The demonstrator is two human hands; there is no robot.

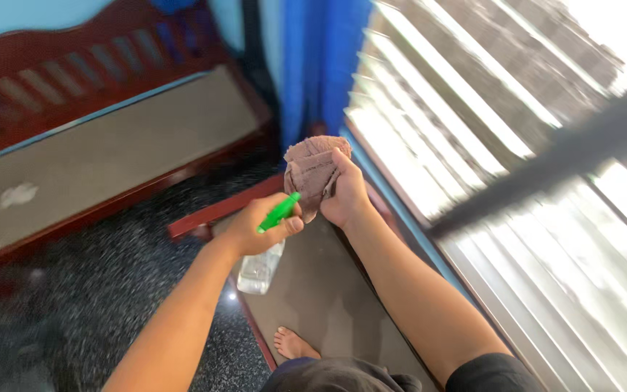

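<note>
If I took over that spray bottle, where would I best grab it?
Probably at the neck, just under the green trigger, coming from the side as the left hand does. The spray bottle hangs with its clear body below the fist, nozzle aimed at the cloth.

A single head-worn view is given, aimed steeply downward, close above the louvred window, seemingly tilted.
</note>
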